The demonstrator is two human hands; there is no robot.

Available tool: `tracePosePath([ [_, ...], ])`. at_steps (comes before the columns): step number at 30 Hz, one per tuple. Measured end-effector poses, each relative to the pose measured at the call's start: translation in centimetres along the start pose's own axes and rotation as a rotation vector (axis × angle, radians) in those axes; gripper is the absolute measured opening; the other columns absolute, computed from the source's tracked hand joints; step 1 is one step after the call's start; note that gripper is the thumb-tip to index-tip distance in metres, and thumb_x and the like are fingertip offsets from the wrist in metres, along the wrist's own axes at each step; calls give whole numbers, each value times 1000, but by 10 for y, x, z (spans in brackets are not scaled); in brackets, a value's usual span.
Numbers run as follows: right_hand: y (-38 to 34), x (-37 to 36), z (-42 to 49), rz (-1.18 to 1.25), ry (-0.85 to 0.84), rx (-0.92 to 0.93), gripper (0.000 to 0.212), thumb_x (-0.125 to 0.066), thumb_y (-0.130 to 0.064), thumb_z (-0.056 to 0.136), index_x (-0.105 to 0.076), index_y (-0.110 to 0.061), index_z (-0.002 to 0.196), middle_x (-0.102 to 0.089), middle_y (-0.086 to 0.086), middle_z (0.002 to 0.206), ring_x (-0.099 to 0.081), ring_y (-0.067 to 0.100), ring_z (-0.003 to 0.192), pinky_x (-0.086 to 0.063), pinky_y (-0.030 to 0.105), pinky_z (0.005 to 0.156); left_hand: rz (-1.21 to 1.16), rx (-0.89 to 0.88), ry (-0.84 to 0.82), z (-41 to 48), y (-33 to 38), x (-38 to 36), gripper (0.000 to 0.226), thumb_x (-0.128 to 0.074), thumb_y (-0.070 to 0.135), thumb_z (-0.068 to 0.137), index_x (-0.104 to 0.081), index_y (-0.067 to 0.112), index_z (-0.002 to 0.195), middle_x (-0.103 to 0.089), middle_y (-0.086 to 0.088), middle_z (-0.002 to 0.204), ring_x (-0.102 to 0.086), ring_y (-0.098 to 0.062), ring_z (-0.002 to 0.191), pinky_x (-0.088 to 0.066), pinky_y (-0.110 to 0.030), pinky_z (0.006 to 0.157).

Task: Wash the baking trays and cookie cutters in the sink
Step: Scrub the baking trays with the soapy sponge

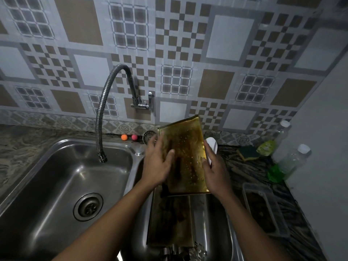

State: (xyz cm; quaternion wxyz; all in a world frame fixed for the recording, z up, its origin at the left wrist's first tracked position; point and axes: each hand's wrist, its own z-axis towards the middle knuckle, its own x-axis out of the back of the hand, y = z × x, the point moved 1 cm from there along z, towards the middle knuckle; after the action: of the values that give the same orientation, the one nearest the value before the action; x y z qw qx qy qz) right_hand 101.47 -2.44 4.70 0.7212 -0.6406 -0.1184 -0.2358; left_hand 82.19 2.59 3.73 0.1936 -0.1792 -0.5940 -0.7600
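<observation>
I'm holding the gold baking tray (185, 153) tilted over the right basin (211, 223), long axis near-far. Right grip (214, 172) is pinching its right edge w/ a white thing (211, 146); left grip (158, 162) is lying flat on its face. Spout (102, 159) is hanging left, nearer the left grip.

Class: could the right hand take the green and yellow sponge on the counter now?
Probably not yet: the right hand is full, gripping the gold metal baking tray and a white object. Nothing stands between it and the green and yellow sponge.

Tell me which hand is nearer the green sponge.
Right. The right hand grips the tray at its right edge, left of the sponge; the left hand presses the tray farther left.
</observation>
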Motion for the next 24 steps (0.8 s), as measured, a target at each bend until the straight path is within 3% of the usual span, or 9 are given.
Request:
tracePosePath([
  [2, 2, -4, -2, -70, 27, 31, 53, -40, -19, 104, -27, -39, 152, -34, -6, 154, -33, 4, 136, -33, 28, 110, -40, -52, -81, 2, 22, -6, 67, -54, 46, 96, -19, 41, 153, -23, 6, 156, -29, -22, 141, -34, -50, 113],
  [5, 6, -13, -7, -161, 27, 58, 55, -42, -21, 103, -25, -45, 150, -33, -1, 154, -33, 8, 136, -35, 30, 105, -139, -46, -168, 3, 46, -20, 68, -54, 43, 98, -17, 39, 155, -27, 3, 156, -33, -17, 139, -34, -45, 114],
  [8, 7, -21, -11, -226, 22, 80, 57, -43, -22, 100, -24, -38, 152, -36, 3, 150, -38, 20, 136, -38, 51, 108, -212, -95, -188, 5, 58, -28, 65, -50, 38, 100, -15, 39, 154, -32, 6, 157, -29, -9, 143, -29, -39, 118],
  [10, 7, -24, -12, -260, 1, 80, 61, -39, -28, 96, -20, -37, 153, -32, -1, 153, -36, 22, 138, -34, 57, 109, -219, -89, -182, 7, 55, -31, 63, -46, 39, 100, -15, 36, 155, -34, 6, 156, -28, -8, 144, -29, -40, 119],
  [14, -1, -26, -17, -367, -86, 120, 65, -33, -46, 90, -12, -45, 152, -31, -10, 148, -38, 24, 126, -38, 43, 100, -295, 27, -129, 5, 56, -30, 56, -43, 29, 104, -23, 25, 156, -34, 0, 156, -33, -11, 141, -31, -41, 118],
  [18, -13, -28, -14, -377, -110, 172, 68, -45, -44, 86, -23, -44, 150, -29, -14, 149, -36, 17, 124, -35, 34, 92, -421, 163, 25, 3, 52, -29, 48, -41, 28, 104, -35, 27, 152, -42, 2, 153, -42, -11, 137, -38, -41, 114],
  [21, -22, -27, -13, -416, -110, 266, 66, -44, -49, 81, -39, -38, 146, -33, -13, 149, -38, 9, 126, -34, 39, 100, -470, 199, 168, 1, 50, -27, 48, -52, 30, 99, -44, 28, 147, -52, 5, 145, -49, -8, 131, -42, -36, 111],
  [24, -26, -24, -12, -324, -52, 278, 47, -46, -46, 84, -55, -37, 129, -46, -9, 136, -45, 10, 122, -36, 44, 99, -516, 226, 268, 2, 47, -21, 46, -58, 20, 97, -51, 29, 141, -57, 8, 140, -56, -8, 124, -46, -35, 107],
])
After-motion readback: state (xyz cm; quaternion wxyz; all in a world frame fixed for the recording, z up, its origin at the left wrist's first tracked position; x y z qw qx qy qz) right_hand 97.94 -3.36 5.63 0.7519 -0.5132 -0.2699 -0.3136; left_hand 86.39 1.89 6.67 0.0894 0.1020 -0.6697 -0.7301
